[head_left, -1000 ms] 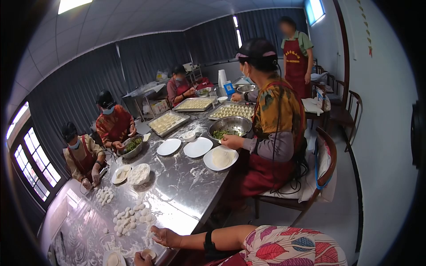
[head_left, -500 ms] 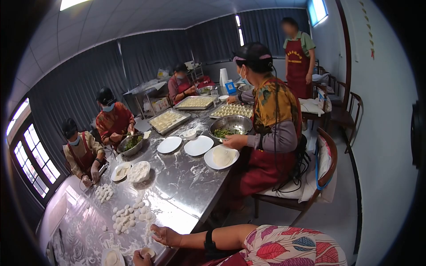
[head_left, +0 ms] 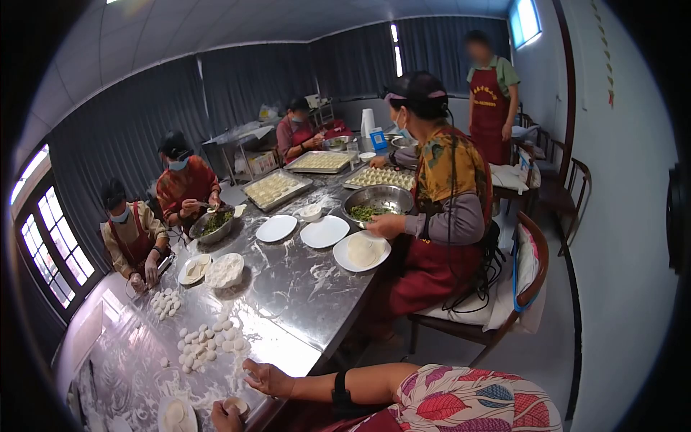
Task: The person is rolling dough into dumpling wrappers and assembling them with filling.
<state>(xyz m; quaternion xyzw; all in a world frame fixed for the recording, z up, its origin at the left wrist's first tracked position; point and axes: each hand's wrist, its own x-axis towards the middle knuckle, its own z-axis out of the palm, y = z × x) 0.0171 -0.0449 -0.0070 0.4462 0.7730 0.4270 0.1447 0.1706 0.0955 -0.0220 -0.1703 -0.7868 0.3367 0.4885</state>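
Observation:
At the bottom edge, my left hand (head_left: 224,419) is closed on a small round dough wrapper (head_left: 236,405), its fingers at the wrapper's near side. Just above and to the right, my right hand (head_left: 268,379) is at the table edge with its fingers curled and floury at the tips; whatever may be in them is hidden. A plate (head_left: 190,416) with flat dough rounds lies left of my left hand. Beyond my hands, several small flattened dough pieces (head_left: 205,345) are spread on the floured metal table (head_left: 288,317).
A bowl of flour (head_left: 224,272) and white plates (head_left: 324,233) stand farther up the table. Trays of dumplings (head_left: 277,189) are at the far end. Co-workers with bowls of green filling (head_left: 378,205) sit around the table. A chair (head_left: 522,288) stands at right.
The view has tilted slightly, shifting the far end rightward and the near table leftward. My hands stay in nearly the same place, and the wrapper is still in my left hand.

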